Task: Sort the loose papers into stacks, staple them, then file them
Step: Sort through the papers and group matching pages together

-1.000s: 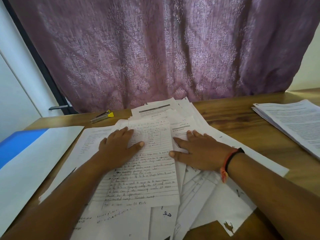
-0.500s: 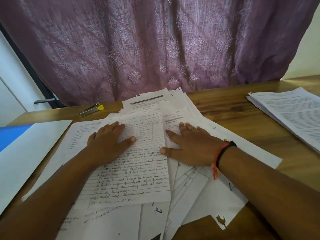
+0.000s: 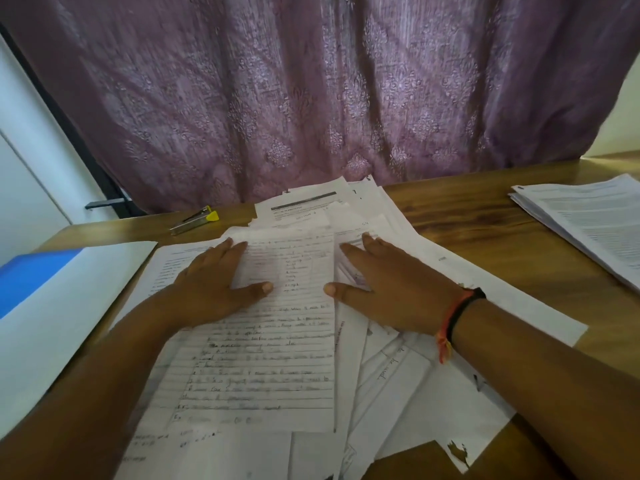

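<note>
Looking down through the head camera, I take the lined handwritten sheet point(image 3: 270, 368) as my mark. It is thin white paper, rectangular, ruled across and filled with dark ink. It lies on top of the loose papers point(image 3: 415, 403), a ragged fan of overlapping white sheets, some printed, some handwritten, one with a torn, stained corner. Left of the sheet lies a blue folder point(image 3: 31, 282), flat and smooth, with a plain white page point(image 3: 69, 334) over most of it. Beyond the sheet and to its left rests a small metal stapler point(image 3: 194, 221) with a yellow end. Well to the right of the sheet sits a squared stack of printed pages point(image 3: 588, 230), dense with small type.

All of it lies on a wooden table point(image 3: 485, 230), brown, with streaked grain and a slight sheen. Behind the sheet, past the table's far edge, hangs a mauve curtain point(image 3: 311, 98) of soft fabric with a raised floral pattern. A white wall point(image 3: 27, 168) shows at its left.

I see the left hand point(image 3: 211, 289) flat on the sheet's upper left part, fingers straight and together, thumb spread across the ruled lines. The right hand point(image 3: 391, 292) lies flat on the papers just beside the sheet's right edge, fingers extended, thumb tip at that edge. Neither grasps anything. A red and black band point(image 3: 457, 320) circles the right wrist.
</note>
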The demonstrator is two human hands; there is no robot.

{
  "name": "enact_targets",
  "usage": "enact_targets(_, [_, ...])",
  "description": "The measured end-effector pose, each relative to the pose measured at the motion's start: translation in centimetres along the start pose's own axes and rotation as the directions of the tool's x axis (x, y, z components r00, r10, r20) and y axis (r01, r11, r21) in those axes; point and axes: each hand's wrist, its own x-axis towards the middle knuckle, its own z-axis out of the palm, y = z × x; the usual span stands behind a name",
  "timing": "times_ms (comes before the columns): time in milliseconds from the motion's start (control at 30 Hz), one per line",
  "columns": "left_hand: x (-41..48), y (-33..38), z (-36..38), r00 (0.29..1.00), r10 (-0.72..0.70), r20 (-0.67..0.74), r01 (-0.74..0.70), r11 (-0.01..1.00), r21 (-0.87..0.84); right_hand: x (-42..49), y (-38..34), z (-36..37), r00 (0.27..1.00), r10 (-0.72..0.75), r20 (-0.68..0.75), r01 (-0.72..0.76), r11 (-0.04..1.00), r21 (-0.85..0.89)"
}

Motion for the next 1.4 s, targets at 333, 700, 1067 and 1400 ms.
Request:
enact_targets(333, [-3.4,-1.8,-4.3,0.958,-0.057,0.282,0.072,0.996,-0.046,0.5,0.8,-1.0,0.966,0.083,0.244,-0.064,0.994,-0.085])
enact_targets(700, [-3.0,-1.0,-2.9,0.994,0.03,0.106,-0.026,0.999,-0.043,0.5,1.8,-1.1,0.969,0.1,0.226,-0.07,0.988,-0.136])
enact_targets(1067, [-0.9,-2.3,-1.7,0.995,-0.086,-0.052,0.084,0.996,-0.043,0.0,0.3,-0.3,0.99,0.042,0.134,-0.021,0.988,-0.154])
enact_targets(1400, [0.4,-5.0,-1.7,0.85,-0.366,-0.378,0.039,0.76,-0.649,0.4,0.5,-0.5,0.992,0.067,-0.11,-0.081,0.989,-0.126])
